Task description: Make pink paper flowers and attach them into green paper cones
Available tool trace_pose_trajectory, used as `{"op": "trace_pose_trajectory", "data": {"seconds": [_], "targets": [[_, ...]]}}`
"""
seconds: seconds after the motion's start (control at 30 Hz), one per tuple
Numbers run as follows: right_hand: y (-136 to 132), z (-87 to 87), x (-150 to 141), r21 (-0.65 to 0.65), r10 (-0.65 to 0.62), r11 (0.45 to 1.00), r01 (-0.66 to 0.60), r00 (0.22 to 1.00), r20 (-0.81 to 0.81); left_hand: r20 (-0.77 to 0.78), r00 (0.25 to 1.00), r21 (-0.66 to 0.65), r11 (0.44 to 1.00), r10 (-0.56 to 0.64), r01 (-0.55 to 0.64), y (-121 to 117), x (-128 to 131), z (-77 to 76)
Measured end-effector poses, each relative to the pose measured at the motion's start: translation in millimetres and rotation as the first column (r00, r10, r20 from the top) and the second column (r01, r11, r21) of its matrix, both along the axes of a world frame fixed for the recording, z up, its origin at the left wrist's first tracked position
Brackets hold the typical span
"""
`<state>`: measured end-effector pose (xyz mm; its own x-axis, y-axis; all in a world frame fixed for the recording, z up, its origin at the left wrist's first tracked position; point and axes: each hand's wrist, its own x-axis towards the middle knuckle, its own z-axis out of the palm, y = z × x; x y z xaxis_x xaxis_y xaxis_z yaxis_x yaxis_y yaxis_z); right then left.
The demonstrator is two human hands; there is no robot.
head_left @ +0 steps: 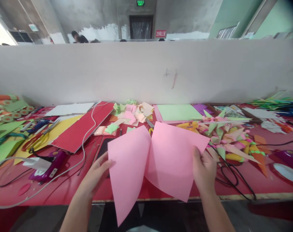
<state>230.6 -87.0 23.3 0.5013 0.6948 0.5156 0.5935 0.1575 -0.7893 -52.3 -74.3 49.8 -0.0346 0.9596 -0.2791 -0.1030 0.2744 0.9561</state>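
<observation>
You have smooth pink paper (129, 174) raised in front of you, over the near edge of the red-covered table (102, 191), spread as two broad, curved panels that meet or overlap near the middle; whether these are one creased sheet or two separate pieces cannot be told. Your left hand (99, 174) is nearly closed, its thumb on the front face at the outer left edge and its fingers largely hidden. Your right hand (204, 169) pinches the outer right side, thumb forward, fingers curled behind. As to progress, the pink paper is in hand and opened out, but its outline is plain and broad, and nothing is visibly fixed to it; any cutting or shaping, in this report's judgement, remains undone. Other work appears further advanced: a loose heap of small pink, peach and green paper scraps (134, 114) lies ahead, and a cluster of pointed green, pink and yellow paper shapes (223, 138) sits beyond your right hand, seemingly made up already. A flat pale green rectangular sheet (180, 112) lies on pink sheets at the back, apparently unworked. The yellow-handled metal scissors (37, 141) rest to your left, well apart from both hands and unused at this moment.
</observation>
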Motion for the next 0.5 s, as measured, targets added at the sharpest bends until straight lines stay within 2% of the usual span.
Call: {"op": "trace_pose_trajectory", "data": {"seconds": [0.07,0.13,0.2,0.27,0.33,0.5], "targets": [[0.5,-1.6,-1.5,-0.013,0.009,1.000,-0.009,1.000,-0.026,-0.054,0.999,-0.067,0.998,-0.010,0.007,-5.4,-1.9,-5.7],[1.0,-3.9,-2.7,-0.033,0.013,0.999,-0.016,0.998,-0.069,-0.140,0.990,-0.067,0.997,0.019,-0.028,-4.8,-5.4,-8.8],[1.3,-5.9,-3.9,-0.053,0.011,0.998,-0.016,0.996,-0.090,-0.244,0.964,0.014,0.994,0.110,-0.110,-1.0,-9.1,-11.2],[1.4,-7.6,-5.2,-0.073,0.020,0.997,-0.026,0.996,-0.085,-0.358,0.907,0.149,0.972,0.224,-0.181,2.5,-12.1,-14.9],[1.7,-9.8,-6.9,-0.090,0.040,0.995,-0.046,0.997,-0.073,-0.437,0.850,0.236,0.949,0.294,-0.207,3.9,-14.4,-20.7],[4.2,-18.1,-10.8,-0.122,0.096,0.987,-0.105,0.992,-0.083,-0.489,0.803,0.248,0.937,0.342,-0.248,-1.6,-17.6,-35.6]]}}
